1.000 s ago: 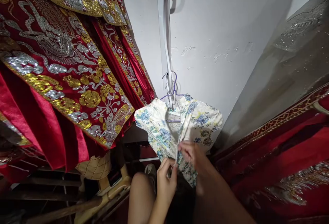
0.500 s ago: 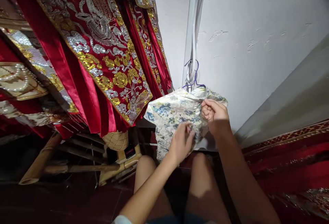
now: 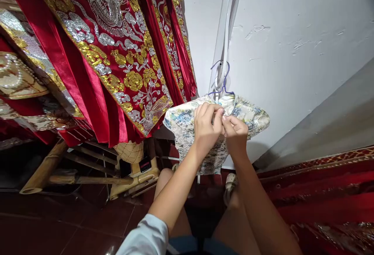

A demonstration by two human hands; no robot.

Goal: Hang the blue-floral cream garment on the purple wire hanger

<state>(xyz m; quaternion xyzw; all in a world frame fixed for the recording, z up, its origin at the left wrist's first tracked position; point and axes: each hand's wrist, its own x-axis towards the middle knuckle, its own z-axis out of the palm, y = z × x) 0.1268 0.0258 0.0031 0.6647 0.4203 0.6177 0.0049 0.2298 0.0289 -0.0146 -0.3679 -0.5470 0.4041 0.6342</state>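
A cream garment with a blue and green floral print (image 3: pixel 184 124) hangs on a purple hanger (image 3: pixel 224 81) against the wall. At the front of its neckline, my left hand (image 3: pixel 207 124) pinches the fabric with thumb and fingers together. Just right of it, almost touching, my right hand (image 3: pixel 235 130) has its fingertips closed on the same edge of the garment. Any small fastener between the fingertips is too hidden to make out.
Red costume panels with gold and silver sequins (image 3: pixel 134 79) hang at the left. Below them stands a bamboo frame (image 3: pixel 90 180). White straps (image 3: pixel 226 25) run down the wall; red fabric (image 3: pixel 321 192) lies at the lower right.
My left hand has risen from the garment's middle to the neckline and closed there. My right hand has moved left and slightly down to meet it. The garment's right shoulder is more spread out.
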